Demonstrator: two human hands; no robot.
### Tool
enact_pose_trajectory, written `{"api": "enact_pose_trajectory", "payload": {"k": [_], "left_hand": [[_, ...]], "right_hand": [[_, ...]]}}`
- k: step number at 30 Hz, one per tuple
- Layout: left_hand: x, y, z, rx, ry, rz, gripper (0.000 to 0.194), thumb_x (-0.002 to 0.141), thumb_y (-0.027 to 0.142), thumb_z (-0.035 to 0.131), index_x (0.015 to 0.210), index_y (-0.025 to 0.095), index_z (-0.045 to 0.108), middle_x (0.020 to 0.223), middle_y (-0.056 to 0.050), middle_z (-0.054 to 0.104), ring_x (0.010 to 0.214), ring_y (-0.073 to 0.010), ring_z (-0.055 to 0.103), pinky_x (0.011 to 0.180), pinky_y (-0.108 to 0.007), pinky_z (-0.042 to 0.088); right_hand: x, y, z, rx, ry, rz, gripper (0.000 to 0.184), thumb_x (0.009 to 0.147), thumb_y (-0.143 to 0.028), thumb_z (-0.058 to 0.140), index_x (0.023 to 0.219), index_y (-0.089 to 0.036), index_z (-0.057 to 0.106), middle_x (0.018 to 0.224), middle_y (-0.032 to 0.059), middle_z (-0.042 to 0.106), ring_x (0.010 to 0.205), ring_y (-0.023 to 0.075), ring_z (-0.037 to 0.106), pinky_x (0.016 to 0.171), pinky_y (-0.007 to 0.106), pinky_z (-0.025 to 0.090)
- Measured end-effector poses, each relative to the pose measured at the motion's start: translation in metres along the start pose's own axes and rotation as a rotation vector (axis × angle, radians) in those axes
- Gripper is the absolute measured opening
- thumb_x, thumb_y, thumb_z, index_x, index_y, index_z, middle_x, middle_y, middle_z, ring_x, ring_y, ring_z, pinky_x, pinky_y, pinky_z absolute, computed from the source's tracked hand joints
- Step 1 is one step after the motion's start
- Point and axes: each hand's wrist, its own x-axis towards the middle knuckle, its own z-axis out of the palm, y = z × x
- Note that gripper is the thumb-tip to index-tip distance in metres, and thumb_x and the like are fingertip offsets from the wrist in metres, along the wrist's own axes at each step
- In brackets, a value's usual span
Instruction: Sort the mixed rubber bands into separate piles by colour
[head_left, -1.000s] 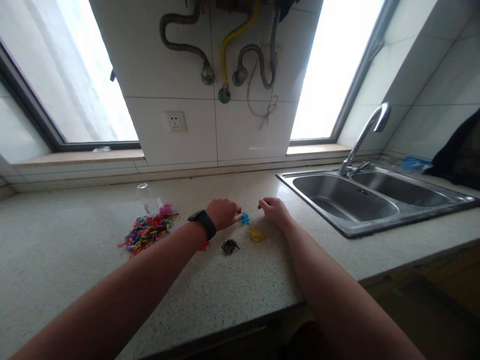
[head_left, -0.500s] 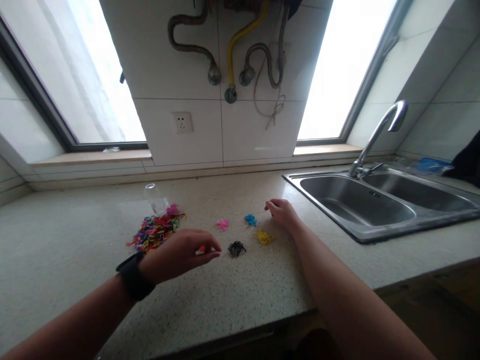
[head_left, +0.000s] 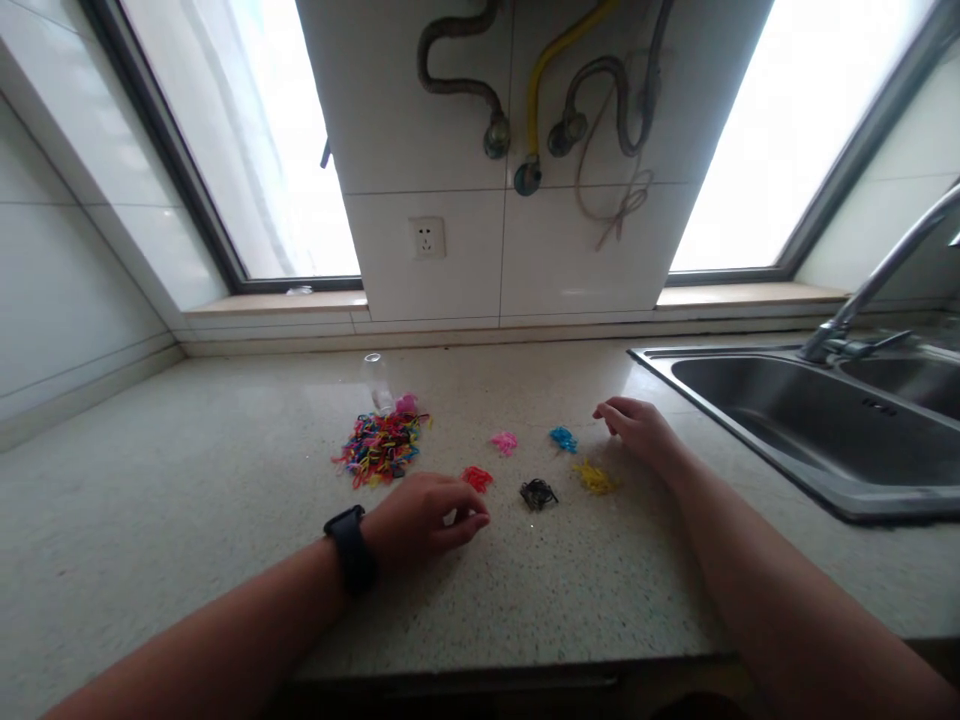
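Note:
My left hand [head_left: 431,515], a dark watch [head_left: 351,550] on its wrist, rests on the counter with fingers loosely bent and a gap beside the thumb. Nothing shows in it. Just beyond its fingers lies a small pile of red rubber bands [head_left: 477,480]. My right hand [head_left: 637,425] lies loosely curled, holding nothing visible, near blue bands [head_left: 563,439] and yellow bands [head_left: 596,478]. Between the hands are black bands [head_left: 538,493] and pink bands [head_left: 505,442]. Behind my left hand spreads a larger heap of mixed-colour rubber bands [head_left: 381,446].
A clear plastic container [head_left: 376,385] stands behind the heap. To the right, a steel sink [head_left: 757,440] with a tap [head_left: 862,290] is set into the speckled counter [head_left: 570,590]. A tiled wall with a socket [head_left: 427,238] and pipes rises behind.
The view has turned left, so everything sits further right in the picture. My left hand has drawn back slightly, uncovering the red bands and more of the heap. My right hand stays about the same.

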Motion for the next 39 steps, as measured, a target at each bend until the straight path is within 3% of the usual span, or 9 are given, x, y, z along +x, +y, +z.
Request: {"api": "enact_pose_trajectory", "payload": {"k": [5,10,18,22,29,39], "left_hand": [[0.003,0.001,-0.001,0.063,-0.029,0.062,0.026,0.096,0.034,0.05,0.089,0.018,0.069,0.074,-0.003,0.066,0.066,-0.0121,0.057,0.064,-0.024,0.041],[0.004,0.002,-0.002,0.098,-0.041,0.126,0.027,0.097,0.032,0.048,0.09,0.017,0.069,0.073,-0.004,0.067,0.066,-0.0124,0.057,0.065,-0.024,0.042],[0.003,0.002,0.0,0.142,-0.043,0.161,0.026,0.096,0.032,0.048,0.09,0.018,0.069,0.072,-0.004,0.067,0.063,-0.0124,0.058,0.063,-0.024,0.042],[0.003,0.002,0.0,0.158,-0.05,0.173,0.026,0.096,0.032,0.049,0.089,0.017,0.069,0.07,-0.003,0.066,0.061,-0.0115,0.057,0.062,-0.024,0.041],[0.004,0.001,-0.001,0.166,-0.067,0.181,0.024,0.095,0.03,0.05,0.089,0.017,0.069,0.069,-0.002,0.066,0.06,-0.0113,0.057,0.059,-0.023,0.039],[0.004,-0.002,0.0,0.175,-0.079,0.19,0.025,0.094,0.031,0.051,0.086,0.017,0.07,0.069,-0.003,0.068,0.061,-0.0127,0.06,0.059,-0.024,0.04]], "right_hand": [[-0.007,-0.013,-0.001,0.011,0.055,-0.09,0.031,0.084,-0.046,0.054,0.083,-0.018,0.068,0.061,0.0019,0.058,0.054,0.0152,0.049,0.053,0.029,0.037],[-0.016,-0.059,0.008,0.132,0.07,-0.194,0.03,0.085,-0.046,0.057,0.09,-0.018,0.066,0.068,0.004,0.062,0.059,0.0153,0.053,0.055,0.028,0.039],[-0.009,-0.171,0.061,-0.139,-0.353,-0.599,0.015,0.085,-0.028,0.06,0.089,-0.018,0.071,0.075,0.0012,0.068,0.063,0.0112,0.055,0.062,0.024,0.037],[0.002,-0.209,0.098,-0.282,-0.476,-0.724,0.018,0.086,-0.025,0.06,0.097,-0.02,0.073,0.088,0.0032,0.074,0.074,0.0133,0.062,0.068,0.024,0.038],[0.016,-0.218,0.151,-0.617,-0.539,-0.795,0.023,0.087,-0.028,0.057,0.105,-0.025,0.071,0.104,0.007,0.074,0.091,0.0237,0.068,0.07,0.029,0.044],[0.016,-0.212,0.172,-0.67,-0.537,-0.819,0.028,0.09,-0.03,0.054,0.114,-0.026,0.067,0.117,0.0089,0.071,0.103,0.0267,0.067,0.078,0.035,0.05]]}}
